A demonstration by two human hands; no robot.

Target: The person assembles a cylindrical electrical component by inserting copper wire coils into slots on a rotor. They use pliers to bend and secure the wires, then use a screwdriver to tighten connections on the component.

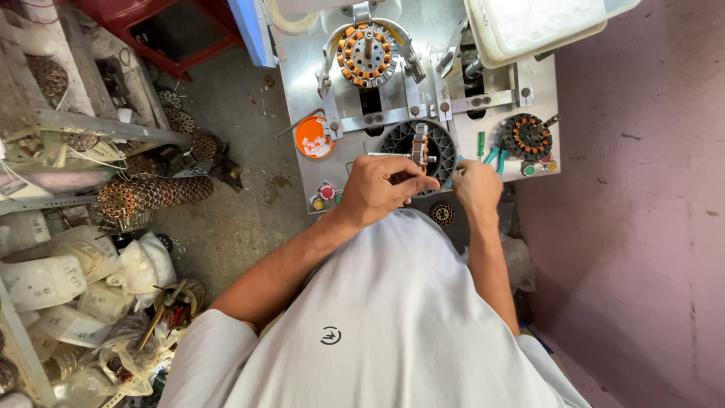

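My left hand point(384, 187) is curled at the front of a round dark fixture point(445, 151) on the grey metal machine table point(302, 83), fingers pinched on something small I cannot make out. A small wound part point(420, 147) stands upright in that fixture, just above my fingers. My right hand point(476, 185) is closed beside the fixture's right edge, next to green-handled tools point(491, 153); what it holds is hidden. A copper-wound stator point(366, 51) sits in a clamp at the back, and another wound stator point(527, 136) lies at the right.
An orange round lid point(313, 137) lies on the table's left. Red, yellow and green push buttons point(325, 195) line the front edge. A white plastic tub point(529, 26) sits at the back right. Stacked stator cores point(151, 195) and white bags point(83, 279) crowd the floor at left. A pink wall point(642, 211) is at right.
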